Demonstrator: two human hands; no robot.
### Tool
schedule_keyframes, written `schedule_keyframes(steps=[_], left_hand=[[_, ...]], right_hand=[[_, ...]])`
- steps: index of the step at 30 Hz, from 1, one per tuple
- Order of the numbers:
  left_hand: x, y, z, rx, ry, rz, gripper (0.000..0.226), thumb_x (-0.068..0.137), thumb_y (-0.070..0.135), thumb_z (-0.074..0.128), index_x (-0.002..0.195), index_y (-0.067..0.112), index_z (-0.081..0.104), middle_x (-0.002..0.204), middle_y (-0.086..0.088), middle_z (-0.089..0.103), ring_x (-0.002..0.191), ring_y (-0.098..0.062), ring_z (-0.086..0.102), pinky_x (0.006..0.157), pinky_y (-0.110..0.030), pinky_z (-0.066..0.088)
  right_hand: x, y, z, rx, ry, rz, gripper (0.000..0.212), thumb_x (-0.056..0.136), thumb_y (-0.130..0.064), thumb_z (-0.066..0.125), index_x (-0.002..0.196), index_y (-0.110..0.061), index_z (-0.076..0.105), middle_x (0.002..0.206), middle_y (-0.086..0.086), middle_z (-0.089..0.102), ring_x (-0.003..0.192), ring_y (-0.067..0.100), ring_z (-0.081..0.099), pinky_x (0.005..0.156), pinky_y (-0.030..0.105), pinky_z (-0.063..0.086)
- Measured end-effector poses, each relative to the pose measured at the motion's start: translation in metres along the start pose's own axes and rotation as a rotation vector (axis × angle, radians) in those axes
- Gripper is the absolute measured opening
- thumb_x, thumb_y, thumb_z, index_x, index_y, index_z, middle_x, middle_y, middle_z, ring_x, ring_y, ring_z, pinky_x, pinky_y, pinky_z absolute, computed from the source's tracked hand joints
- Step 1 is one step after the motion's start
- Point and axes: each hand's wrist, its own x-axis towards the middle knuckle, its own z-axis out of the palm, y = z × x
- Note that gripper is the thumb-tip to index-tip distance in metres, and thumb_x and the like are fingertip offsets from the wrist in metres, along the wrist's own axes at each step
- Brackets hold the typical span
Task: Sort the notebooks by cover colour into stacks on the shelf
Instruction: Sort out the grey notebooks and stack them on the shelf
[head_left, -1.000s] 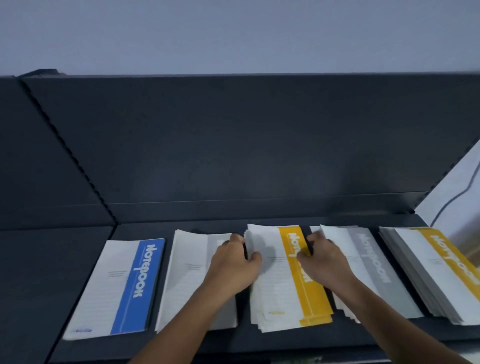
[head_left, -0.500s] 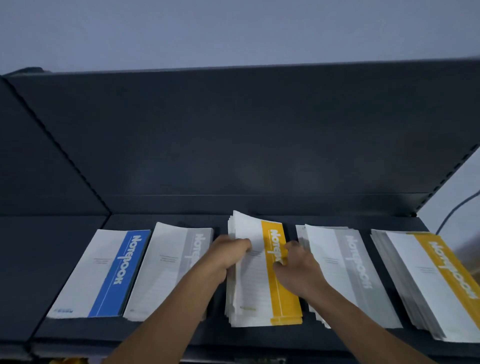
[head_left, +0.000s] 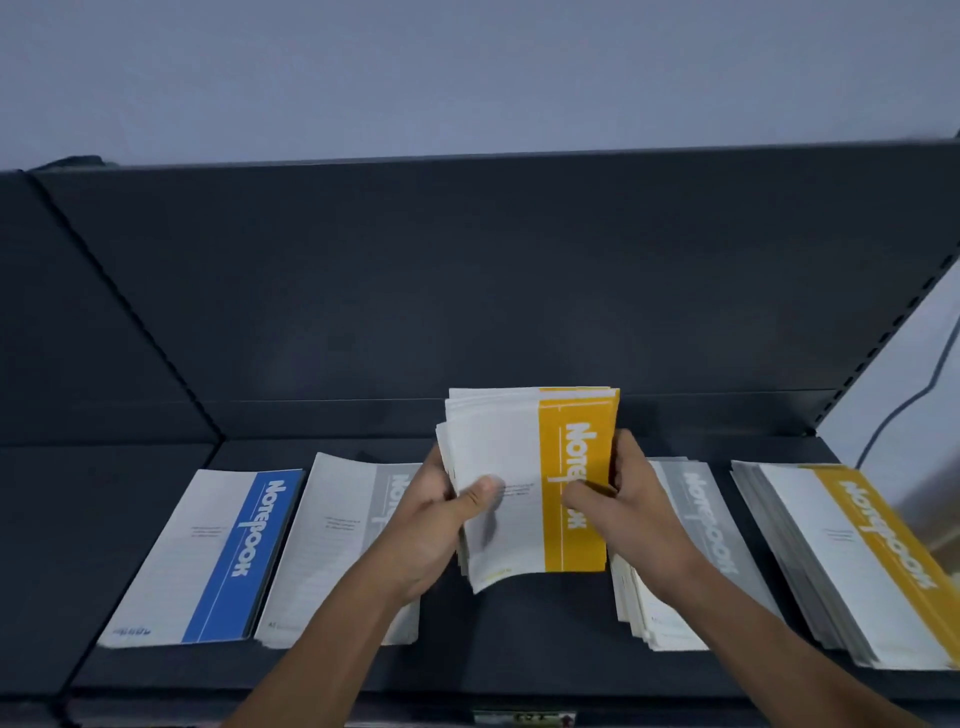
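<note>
Both round yellow stack (head_left: 575, 415): left hand (head_left: 430, 519), right hand (head_left: 635, 503)

A thick yellow-banded bundle of notebooks (head_left: 524, 483) is held clear of the dark shelf (head_left: 519, 654), over its middle. The left hand (head_left: 436, 519) and right hand (head_left: 628, 504) grip its sides; its pages are fanned a little on the left and its near left corner droops. Flat on the shelf, from the left edge rightward, lie a blue-banded notebook (head_left: 208, 556) and a grey-banded stack (head_left: 337, 540) just beside it, then past the middle gap a second grey-banded stack (head_left: 691, 545) and, by the right edge, a tall yellow-banded stack (head_left: 852, 561).
</note>
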Motion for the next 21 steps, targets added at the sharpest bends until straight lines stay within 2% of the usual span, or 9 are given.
schedule_keyframes(steps=[2,5,8,11,13,16,18,21], left_hand=[[-0.001,0.0,0.0,0.043,-0.014,0.026,0.046,0.097,0.009,0.064,0.137,0.024,0.048,0.13,0.006,0.066,0.124,-0.013,0.059,0.104,-0.034,0.047],[-0.007,-0.009,-0.003,0.055,-0.021,0.008,0.058,0.083,0.016,0.074,0.134,0.027,0.049,0.128,0.006,0.067,0.124,-0.017,0.059,0.107,-0.041,0.047],[-0.014,-0.016,-0.007,0.029,-0.046,0.016,0.063,0.082,0.017,0.077,0.136,0.027,0.048,0.131,0.002,0.066,0.123,-0.021,0.061,0.109,-0.045,0.044],[-0.017,-0.016,-0.007,0.011,-0.083,0.029,0.065,0.083,0.017,0.078,0.138,0.028,0.045,0.131,0.002,0.067,0.119,-0.024,0.065,0.107,-0.042,0.044],[-0.018,-0.016,-0.004,0.022,-0.06,0.031,0.063,0.083,0.02,0.08,0.136,0.029,0.047,0.127,0.005,0.069,0.118,-0.017,0.065,0.107,-0.041,0.045],[-0.019,-0.017,0.007,0.093,0.03,0.049,0.048,0.089,0.026,0.075,0.13,0.037,0.051,0.12,0.016,0.069,0.113,-0.004,0.064,0.103,-0.036,0.049],[-0.021,-0.015,0.011,0.122,0.051,0.072,0.042,0.093,0.024,0.071,0.127,0.039,0.051,0.117,0.019,0.069,0.112,-0.003,0.064,0.098,-0.031,0.051],[-0.021,-0.007,0.009,0.153,0.044,0.138,0.047,0.091,0.024,0.073,0.13,0.035,0.049,0.12,0.017,0.068,0.114,-0.003,0.063,0.097,-0.03,0.051]], right_hand=[[-0.006,0.001,0.0,0.01,-0.003,-0.051,0.04,0.081,-0.005,0.07,0.109,-0.027,0.051,0.099,-0.003,0.068,0.092,0.013,0.068,0.083,0.039,0.058],[-0.015,0.012,0.003,0.028,-0.018,-0.076,0.049,0.08,-0.003,0.073,0.114,-0.03,0.051,0.1,-0.004,0.07,0.096,0.015,0.069,0.086,0.04,0.058],[-0.021,0.019,0.004,0.029,-0.049,-0.072,0.05,0.078,-0.012,0.079,0.116,-0.034,0.054,0.105,-0.012,0.071,0.1,0.008,0.069,0.091,0.041,0.057],[-0.024,0.022,0.002,0.04,-0.083,-0.092,0.051,0.074,-0.023,0.083,0.117,-0.033,0.058,0.11,-0.009,0.072,0.104,0.011,0.068,0.094,0.046,0.055],[-0.027,0.022,0.003,0.065,-0.103,-0.098,0.052,0.078,-0.019,0.083,0.121,-0.03,0.057,0.112,-0.008,0.072,0.106,0.012,0.068,0.095,0.046,0.055],[-0.03,0.024,0.008,0.015,-0.098,-0.142,0.05,0.086,-0.023,0.079,0.128,-0.029,0.053,0.117,-0.011,0.07,0.111,0.009,0.066,0.098,0.045,0.054],[-0.03,0.022,0.007,-0.021,-0.072,-0.167,0.046,0.089,-0.023,0.075,0.128,-0.032,0.053,0.117,-0.015,0.07,0.111,0.006,0.065,0.099,0.044,0.053],[-0.026,0.018,0.002,-0.032,-0.069,-0.203,0.042,0.09,-0.02,0.075,0.126,-0.03,0.055,0.116,-0.014,0.07,0.11,0.007,0.066,0.096,0.041,0.055]])
